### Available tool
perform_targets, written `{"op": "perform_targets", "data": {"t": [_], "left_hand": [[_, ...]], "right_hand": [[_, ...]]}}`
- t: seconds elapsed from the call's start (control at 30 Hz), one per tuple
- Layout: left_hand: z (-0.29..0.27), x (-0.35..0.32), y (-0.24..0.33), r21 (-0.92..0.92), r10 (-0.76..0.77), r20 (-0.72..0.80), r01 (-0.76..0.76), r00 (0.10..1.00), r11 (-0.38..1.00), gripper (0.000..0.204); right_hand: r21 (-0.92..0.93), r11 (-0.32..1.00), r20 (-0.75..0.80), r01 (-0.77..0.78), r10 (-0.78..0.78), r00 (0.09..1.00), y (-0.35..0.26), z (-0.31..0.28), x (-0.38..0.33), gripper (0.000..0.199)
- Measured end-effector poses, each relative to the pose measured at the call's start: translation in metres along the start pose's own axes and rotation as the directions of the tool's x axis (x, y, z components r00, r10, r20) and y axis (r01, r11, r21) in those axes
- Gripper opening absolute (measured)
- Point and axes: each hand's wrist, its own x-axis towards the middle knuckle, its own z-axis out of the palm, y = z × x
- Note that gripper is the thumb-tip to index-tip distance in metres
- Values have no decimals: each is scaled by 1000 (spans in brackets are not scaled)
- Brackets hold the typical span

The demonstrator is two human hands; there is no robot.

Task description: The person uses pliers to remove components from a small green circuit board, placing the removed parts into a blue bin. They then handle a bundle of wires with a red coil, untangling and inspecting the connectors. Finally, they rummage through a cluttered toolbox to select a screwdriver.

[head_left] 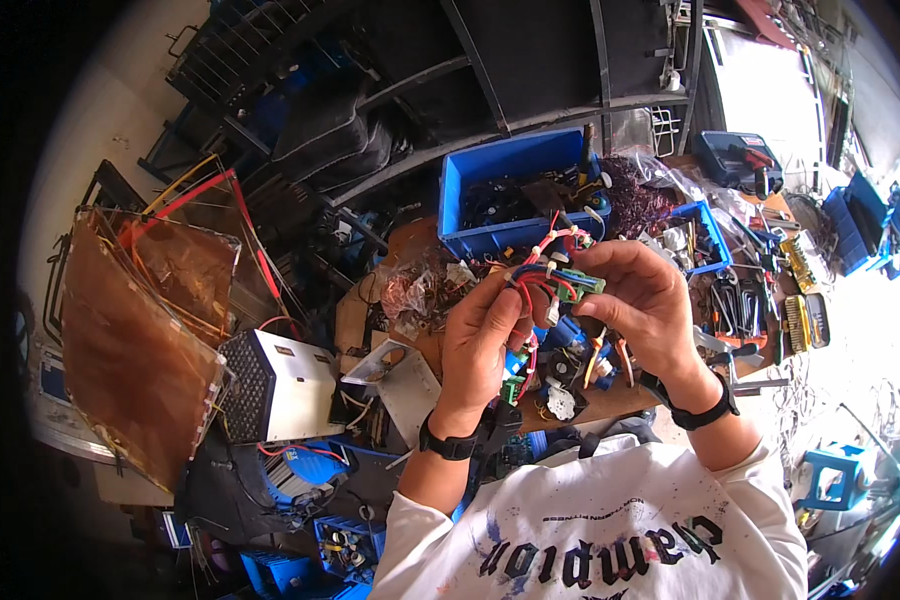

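Over the bench, both hands are raised in front of my chest around a wire harness (533,280) of red and dark blue leads with small white plugs. My left hand (480,335) pinches the bundle of leads between thumb and fingers. A green connector block (578,284) sits at the harness's right end, gripped by my right hand (638,300) between thumb and fingertips. A red strand of the harness loops up above the hands, and another hangs below them. A black band is on each wrist.
Behind my hands stands a blue bin (515,185) of dark parts. A smaller blue tray (708,238) lies to its right, near pliers and other hand tools. Left are a white metal case (295,385) and a brown sheet panel (135,350). A yellow-bristled brush (796,322) lies at right.
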Motion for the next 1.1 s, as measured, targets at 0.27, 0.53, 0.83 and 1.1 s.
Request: {"op": "perform_targets", "data": {"t": [0.27,0.53,0.83,1.1], "left_hand": [[4,-1,0,24,-4,-25,4,1000,1000,35],[1,-1,3,106,31,53,-36,998,994,31],[-3,-3,6,170,23,41,-30,999,985,30],[-10,1,2,571,336,30,-292,941,767,28]], "right_hand": [[144,989,32,14,-19,999,-2,4,-3,30],[187,982,-30,31,-26,999,-3,0,-5,20],[16,1000,-130,15,-12,991,-11,5,-4,14],[-36,960,-13,-278,278,961,-26,-6,0,27]]}}
